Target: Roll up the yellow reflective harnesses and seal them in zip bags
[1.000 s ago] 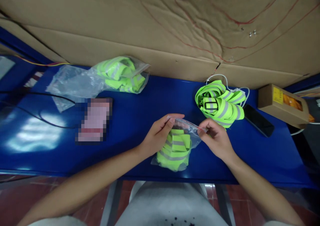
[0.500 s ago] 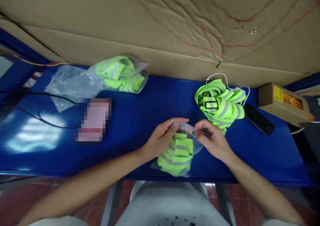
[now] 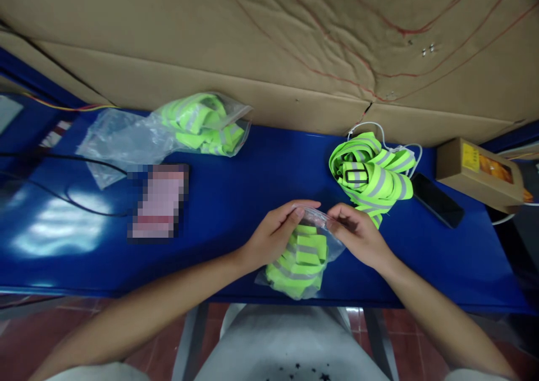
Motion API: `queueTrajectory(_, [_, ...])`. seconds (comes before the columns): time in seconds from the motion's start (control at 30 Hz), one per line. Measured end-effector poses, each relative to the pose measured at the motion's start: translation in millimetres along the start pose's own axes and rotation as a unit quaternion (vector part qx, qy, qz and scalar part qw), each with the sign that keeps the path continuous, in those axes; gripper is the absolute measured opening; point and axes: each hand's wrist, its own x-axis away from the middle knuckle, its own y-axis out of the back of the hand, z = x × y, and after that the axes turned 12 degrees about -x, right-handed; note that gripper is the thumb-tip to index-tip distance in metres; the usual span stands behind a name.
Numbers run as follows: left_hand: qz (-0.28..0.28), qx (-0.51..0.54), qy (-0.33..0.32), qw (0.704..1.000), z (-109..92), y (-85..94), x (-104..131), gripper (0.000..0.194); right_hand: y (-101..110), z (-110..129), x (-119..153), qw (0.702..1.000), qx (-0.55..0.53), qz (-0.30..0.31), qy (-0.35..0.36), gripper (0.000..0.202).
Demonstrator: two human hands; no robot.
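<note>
A clear zip bag (image 3: pixel 336 248) lies at the table's near edge with a folded neon-yellow reflective strap (image 3: pixel 301 266) inside. My left hand (image 3: pixel 275 232) pinches the left end of the bag's top edge between thumb and fingers. At the right end of that edge, my right hand (image 3: pixel 357 232) grips the plastic with thumb and curled fingers. Just beyond my right hand sits a loose heap of yellow straps (image 3: pixel 373 176) with grey stripes and a black buckle (image 3: pixel 356 173).
Another clear bag (image 3: pixel 126 139) with yellow straps (image 3: pixel 197 117) lies at the back left of the blue table (image 3: pixel 269 173). A phone-like device with a blurred screen (image 3: pixel 160 201) is in front of it. At right are a black phone (image 3: pixel 438 200) and a cardboard box (image 3: pixel 475 173).
My right thumb and fingers have shifted slightly left along the bag's top edge. My left hand has barely moved, and the bag stays in place.
</note>
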Motion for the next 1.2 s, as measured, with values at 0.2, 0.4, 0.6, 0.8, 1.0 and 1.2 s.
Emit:
queueTrajectory(0.2, [0.028,-0.003,-0.002,1.000,1.7,-0.6,0.3,0.040,-0.2,-0.8,1.4,1.000,-0.002,0.002,-0.001,0.022])
queueTrajectory(0.4, [0.035,-0.008,-0.007,0.999,0.5,-1.0,0.1,0.041,-2.7,0.3,2.1,1.000,0.001,0.019,0.015,0.015])
queueTrajectory(0.6, [0.051,-0.023,-0.014,0.998,3.7,-2.6,1.8,0.041,-3.2,-0.2,2.9,0.999,0.024,0.034,0.011,0.016])
queueTrajectory(0.8, [0.071,-0.033,-0.013,0.997,7.4,-5.0,3.0,0.042,-2.5,-1.3,3.4,0.999,0.009,0.052,0.000,0.015])
queueTrajectory(1.0, [0.079,-0.028,-0.009,0.996,9.1,-5.9,3.6,0.044,-2.3,-1.2,3.9,0.998,0.007,0.062,-0.006,0.014])
queueTrajectory(1.2, [0.095,-0.029,-0.010,0.995,8.3,-7.5,6.0,0.051,-3.6,-3.3,4.8,0.998,-0.011,0.058,-0.021,0.018])
